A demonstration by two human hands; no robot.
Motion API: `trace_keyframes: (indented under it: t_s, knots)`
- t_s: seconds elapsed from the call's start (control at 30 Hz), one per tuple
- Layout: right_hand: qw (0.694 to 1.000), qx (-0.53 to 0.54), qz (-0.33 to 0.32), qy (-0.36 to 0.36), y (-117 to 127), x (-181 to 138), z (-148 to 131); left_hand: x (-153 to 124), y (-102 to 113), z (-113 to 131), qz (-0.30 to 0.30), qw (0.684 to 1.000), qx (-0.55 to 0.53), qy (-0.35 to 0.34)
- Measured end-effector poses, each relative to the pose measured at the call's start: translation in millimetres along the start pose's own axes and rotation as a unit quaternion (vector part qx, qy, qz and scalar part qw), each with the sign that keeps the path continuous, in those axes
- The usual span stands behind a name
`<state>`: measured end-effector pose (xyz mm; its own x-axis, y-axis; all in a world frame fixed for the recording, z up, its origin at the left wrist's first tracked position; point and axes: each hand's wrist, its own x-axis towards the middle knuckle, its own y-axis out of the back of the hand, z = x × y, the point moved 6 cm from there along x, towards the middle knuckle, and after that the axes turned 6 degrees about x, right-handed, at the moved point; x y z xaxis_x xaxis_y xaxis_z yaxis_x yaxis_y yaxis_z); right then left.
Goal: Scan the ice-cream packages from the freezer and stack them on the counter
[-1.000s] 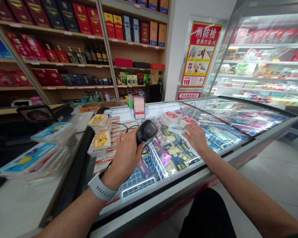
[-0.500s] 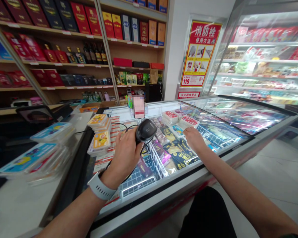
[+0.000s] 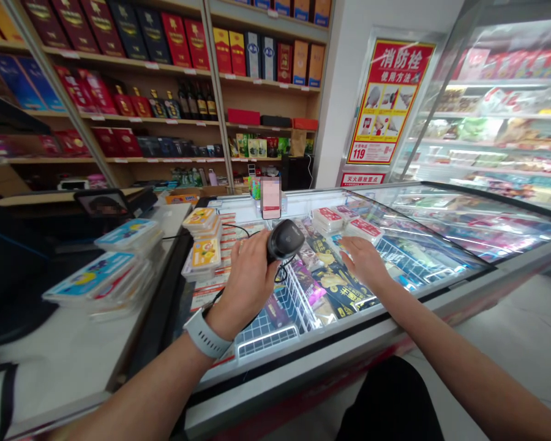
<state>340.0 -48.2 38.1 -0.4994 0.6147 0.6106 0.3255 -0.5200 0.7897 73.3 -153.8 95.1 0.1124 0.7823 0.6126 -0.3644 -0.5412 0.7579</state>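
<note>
My left hand point(image 3: 250, 278), with a pale watch on the wrist, is wrapped round a black handheld barcode scanner point(image 3: 286, 239). The scanner's head points away from me, over the glass top of a chest freezer point(image 3: 257, 375), and its cable runs down beside it. Over the glass to the right, my right hand point(image 3: 365, 263) is held palm down, thumb apart from the fingers, holding nothing. Just beyond its fingers lie flat clear boxes with red labels point(image 3: 364, 229); a second stack of red-labelled boxes point(image 3: 327, 218) sits to their left. A blue-labelled box is partly hidden by the fingers.
Yellow-labelled boxes point(image 3: 206, 252) are stacked on the freezer's left end. Blue-labelled boxes point(image 3: 94, 275) stand on the white counter point(image 3: 80, 355). A phone point(image 3: 270, 199) stands upright at the back. Inside the freezer are wire baskets point(image 3: 298, 294) and packets. Shelves with boxed bottles line the wall.
The view has turned left, so everything sits further right. My right hand's fingers have spread from a closer bunched pose near the red-labelled boxes. My left hand still grips the scanner.
</note>
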Motion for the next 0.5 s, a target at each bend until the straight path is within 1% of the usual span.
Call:
trace_keyframes:
  t_s: [0.1, 0.23, 0.4, 0.47, 0.5]
  knots:
    - [0.999, 0.023, 0.007, 0.024, -2, 9, -12, -1, 0, -1, 0.011, 1.000, 0.008, -0.003]
    - [0.995, 0.074, 0.008, 0.064, -9, 33, -38, -2, 1, 0, 0.020, 1.000, 0.008, -0.005]
    - [0.972, 0.186, 0.003, 0.143, -28, 75, -86, -2, 7, 5, 0.019, 1.000, -0.003, -0.004]
    - [0.959, 0.228, -0.014, 0.167, -40, 93, -108, -2, 8, 7, 0.011, 1.000, -0.008, 0.001]
    - [0.951, 0.247, -0.032, 0.185, -47, 100, -120, -2, 8, 7, 0.009, 1.000, -0.009, 0.003]
